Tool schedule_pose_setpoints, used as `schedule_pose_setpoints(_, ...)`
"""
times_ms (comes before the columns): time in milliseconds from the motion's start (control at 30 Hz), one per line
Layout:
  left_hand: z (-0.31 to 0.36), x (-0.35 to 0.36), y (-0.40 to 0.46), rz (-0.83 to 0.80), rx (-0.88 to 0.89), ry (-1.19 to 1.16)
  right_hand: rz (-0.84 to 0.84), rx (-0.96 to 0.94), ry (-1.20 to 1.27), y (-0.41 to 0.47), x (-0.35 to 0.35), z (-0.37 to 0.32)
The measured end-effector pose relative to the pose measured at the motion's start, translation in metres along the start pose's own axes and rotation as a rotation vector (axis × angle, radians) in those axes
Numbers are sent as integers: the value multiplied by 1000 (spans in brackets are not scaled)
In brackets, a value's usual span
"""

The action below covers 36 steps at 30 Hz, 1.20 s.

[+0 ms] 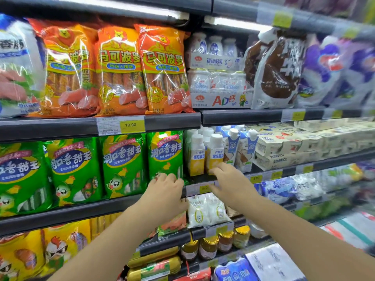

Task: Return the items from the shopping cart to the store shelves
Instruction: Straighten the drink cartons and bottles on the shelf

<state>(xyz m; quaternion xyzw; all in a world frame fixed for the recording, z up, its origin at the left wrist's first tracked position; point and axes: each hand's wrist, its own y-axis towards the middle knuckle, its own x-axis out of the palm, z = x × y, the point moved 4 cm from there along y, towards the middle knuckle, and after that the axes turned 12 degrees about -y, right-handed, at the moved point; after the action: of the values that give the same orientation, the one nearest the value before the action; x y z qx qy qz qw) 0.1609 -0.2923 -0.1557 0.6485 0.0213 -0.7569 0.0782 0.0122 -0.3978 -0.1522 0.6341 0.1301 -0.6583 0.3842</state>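
Note:
My left hand (166,190) reaches to the middle shelf with its fingers curled against the lower right corner of a green sausage bag (165,154). Whether it grips the bag is hidden by the knuckles. My right hand (230,180) lies flat, fingers spread, with its fingertips touching the base of a white and yellow drink bottle (215,156). That bottle stands upright at the front edge of the middle shelf (199,178), beside a matching bottle (197,157). No shopping cart is in view.
Orange sausage bags (119,69) fill the upper shelf, next to milk drink packs (220,86). More green bags (75,169) stand to the left. Cartons (246,151) and yoghurt multipacks (284,147) stand to the right. Lower shelves hold white pouches (203,211) and jars (209,247).

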Motion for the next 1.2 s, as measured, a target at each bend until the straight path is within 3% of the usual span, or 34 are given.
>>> schedule_pose_setpoints(367, 31, 15, 17, 8, 13, -123, -19, 185, 12, -11, -7, 100)
schedule_pose_setpoints(533, 69, 6, 46, 151, 7, -243, 68, 279, 160, 11, -6, 159)
schedule_pose_setpoints(833, 142, -36, 121, 442, -215, -280, 83, -10, 356, 68, 9, 199)
schedule_pose_setpoints(1200, 156, -39, 170, 342, -409, -134, 11, -70, 492, 90, 27, 197)
